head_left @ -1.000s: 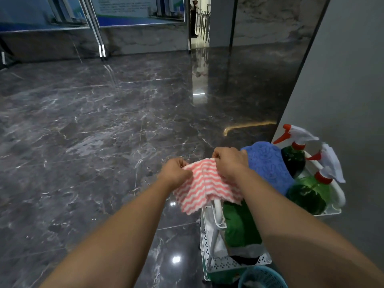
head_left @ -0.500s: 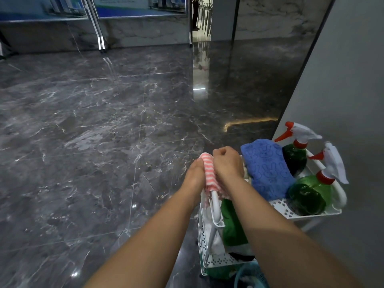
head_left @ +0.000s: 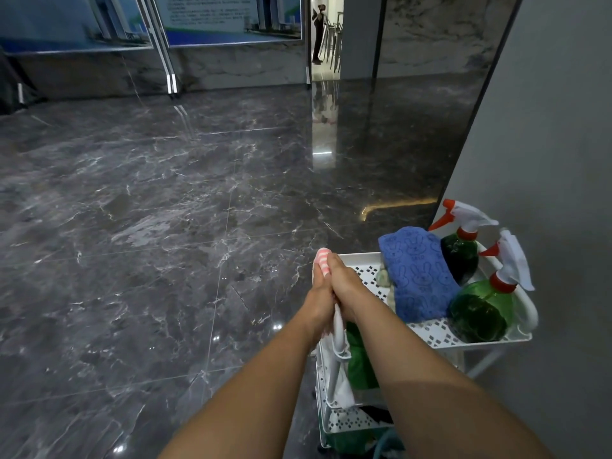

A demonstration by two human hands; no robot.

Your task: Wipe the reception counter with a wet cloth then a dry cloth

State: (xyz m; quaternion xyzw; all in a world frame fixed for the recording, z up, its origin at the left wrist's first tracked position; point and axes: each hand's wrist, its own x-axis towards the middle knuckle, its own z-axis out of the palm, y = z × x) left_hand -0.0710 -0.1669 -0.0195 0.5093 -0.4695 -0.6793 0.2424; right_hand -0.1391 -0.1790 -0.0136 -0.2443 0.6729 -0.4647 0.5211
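Glossy dark marble floor (head_left: pixel 165 226), white cart (head_left: pixel 440 332) at right. Over its left edge, left hand (head_left: pixel 318 301) and right hand (head_left: pixel 346 286) pressed together, both curled round bunched pink striped cloth (head_left: pixel 323 260). Looks light, soft, floppy; best gripped as a fistful, not by a corner.

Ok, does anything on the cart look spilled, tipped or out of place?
Nothing stands out. The far spray bottle and near spray bottle stand upright on the tray, the blue cloth lies beside them, and the left hand and right hand grip the striped cloth.
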